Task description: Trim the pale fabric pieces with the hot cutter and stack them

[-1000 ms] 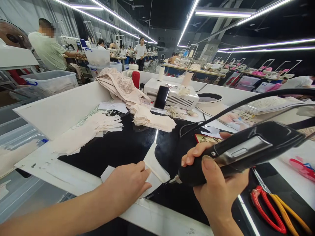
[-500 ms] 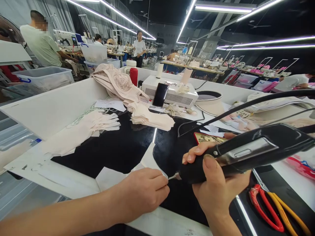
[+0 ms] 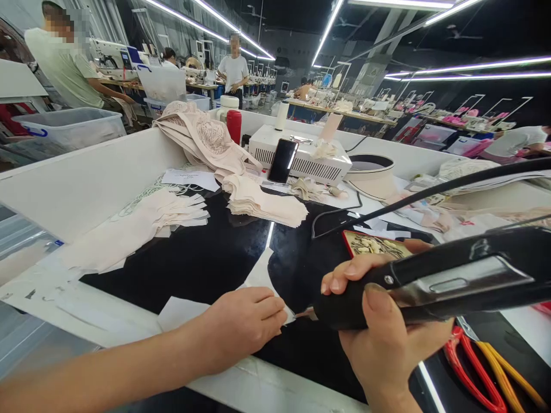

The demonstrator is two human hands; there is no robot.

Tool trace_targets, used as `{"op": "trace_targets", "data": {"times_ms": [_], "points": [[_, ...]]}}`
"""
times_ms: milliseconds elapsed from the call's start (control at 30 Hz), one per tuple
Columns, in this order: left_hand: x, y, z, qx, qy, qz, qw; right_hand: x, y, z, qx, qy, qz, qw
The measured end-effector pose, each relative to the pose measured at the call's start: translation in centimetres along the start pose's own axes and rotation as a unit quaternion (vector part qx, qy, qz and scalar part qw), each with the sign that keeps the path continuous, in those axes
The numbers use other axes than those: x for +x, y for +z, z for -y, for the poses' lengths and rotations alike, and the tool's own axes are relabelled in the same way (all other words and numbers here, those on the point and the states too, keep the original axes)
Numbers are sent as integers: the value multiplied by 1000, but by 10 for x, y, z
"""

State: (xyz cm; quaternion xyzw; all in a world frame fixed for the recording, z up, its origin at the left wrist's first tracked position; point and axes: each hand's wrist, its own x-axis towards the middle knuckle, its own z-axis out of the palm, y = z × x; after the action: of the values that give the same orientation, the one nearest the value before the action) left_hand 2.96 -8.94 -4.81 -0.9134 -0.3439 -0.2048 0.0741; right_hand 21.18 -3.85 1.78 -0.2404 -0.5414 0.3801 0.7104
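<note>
Left hand (image 3: pixel 247 318): fingers bent, pressed together, on the lower part of the white piece (image 3: pixel 262 272); thumb hidden, can't tell if it pinches. White piece lies on the glossy black tabletop (image 3: pixel 210 249), narrow end pointing away from the person, lower corner at the tool tip (image 3: pixel 306 313). Another white sheet (image 3: pixel 183 311) sticks out on the left side of the left hand.

Right hand (image 3: pixel 383 332): wrapped round the black handheld tool (image 3: pixel 434 281), thumb on the near side, fingertips over the front. Tool slants, tip end low, body rising to the right; contact between tip and white piece unclear.

Just past the right hand: red-rimmed tray (image 3: pixel 376 245) with small pale items, partly covered. Right of the hand: scissors, 1 red handle (image 3: pixel 469 367) and 1 orange handle (image 3: pixel 503 373).

Farther out: stack of pale pieces (image 3: pixel 264 203) centre, fanned pale pieces (image 3: pixel 146 223) left, printed paper (image 3: pixel 190 179) behind those. Lace-patterned garments (image 3: pixel 202 137) heaped by the white panel. Phone (image 3: pixel 283 160) leans on the white vented box (image 3: pixel 301 152); red bottle (image 3: pixel 233 126) left of it, visor (image 3: pixel 371 175) right.

Background: person in light green (image 3: pixel 64 71) seated, person in white (image 3: pixel 235 71) standing.
</note>
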Motion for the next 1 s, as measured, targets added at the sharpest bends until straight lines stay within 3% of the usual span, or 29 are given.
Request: {"op": "trace_targets", "data": {"times_ms": [133,433,1000], "points": [[-4,6,0,13,-17,-8,1000,1,1,0,4,-14,0,1000],[-2,-3,-3,57,2,9,998,-1,3,2,-4,-5,4,1000],[-11,4,-11,22,-67,55,996,-1,8,9,11,-2,-1,1000]]}}
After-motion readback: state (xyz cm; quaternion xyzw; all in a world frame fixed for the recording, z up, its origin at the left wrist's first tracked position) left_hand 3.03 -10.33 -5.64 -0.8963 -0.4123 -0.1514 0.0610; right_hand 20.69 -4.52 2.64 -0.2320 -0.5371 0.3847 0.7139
